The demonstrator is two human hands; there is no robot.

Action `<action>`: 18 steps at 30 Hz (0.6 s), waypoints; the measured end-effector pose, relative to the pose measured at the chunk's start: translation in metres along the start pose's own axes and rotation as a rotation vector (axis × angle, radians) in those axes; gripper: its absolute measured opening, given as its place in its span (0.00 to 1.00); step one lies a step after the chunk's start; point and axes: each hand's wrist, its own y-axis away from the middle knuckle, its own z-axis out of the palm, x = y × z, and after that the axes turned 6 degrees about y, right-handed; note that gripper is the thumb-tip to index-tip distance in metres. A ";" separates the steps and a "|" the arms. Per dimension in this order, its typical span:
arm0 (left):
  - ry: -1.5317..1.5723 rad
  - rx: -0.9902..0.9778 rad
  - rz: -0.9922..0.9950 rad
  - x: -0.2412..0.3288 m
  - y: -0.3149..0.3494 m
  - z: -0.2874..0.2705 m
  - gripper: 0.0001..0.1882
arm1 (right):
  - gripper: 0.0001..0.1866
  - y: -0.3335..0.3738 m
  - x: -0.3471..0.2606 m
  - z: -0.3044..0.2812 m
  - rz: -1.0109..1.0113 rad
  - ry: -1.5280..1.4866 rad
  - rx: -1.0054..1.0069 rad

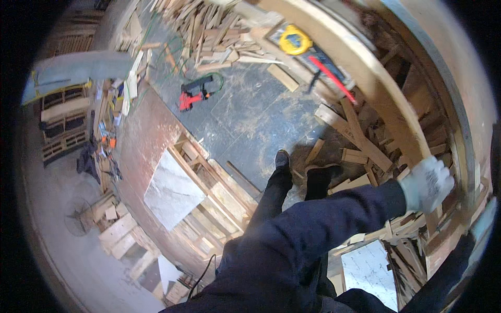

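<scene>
My left hand [428, 185], in a pale work glove, reaches across to the right with its fingers curled round a long wooden board [389, 96]. The board arcs through the fisheye picture from the top middle down to the hand, and its lower end passes behind the glove. At the far right rim is my right hand [484, 221], also gloved, close to the wooden framing. Its fingers are smeared and partly cut off, so their grip is hidden. Left of the board, a yellow tape measure [295, 40] and a red stick-like tool [333, 80] lie on a timber ledge.
A red power tool [192, 100] lies on the dark floor beside a green hose [216, 83]. Scrap wood [209, 34] is heaped at the back. Loose offcuts [360, 138] lie by my feet. Left of my legs stands a wooden frame [209, 193] with a white sheet [174, 190].
</scene>
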 end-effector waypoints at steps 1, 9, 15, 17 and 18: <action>0.132 0.134 0.030 -0.002 0.027 -0.016 0.05 | 0.35 0.007 -0.037 -0.011 0.043 0.033 0.063; 0.118 -0.429 -1.259 -0.124 0.397 -0.087 0.20 | 0.22 -0.054 -0.336 0.053 0.252 -0.320 0.117; 0.020 0.387 -1.963 -0.170 0.721 -0.065 0.20 | 0.23 -0.087 -0.338 0.125 0.227 -0.471 0.050; 0.077 0.446 -2.026 -0.182 0.799 -0.056 0.22 | 0.24 -0.086 -0.311 0.140 0.173 -0.340 0.026; 0.051 0.519 -2.088 -0.191 0.831 -0.048 0.24 | 0.24 -0.086 -0.297 0.142 0.153 -0.265 0.023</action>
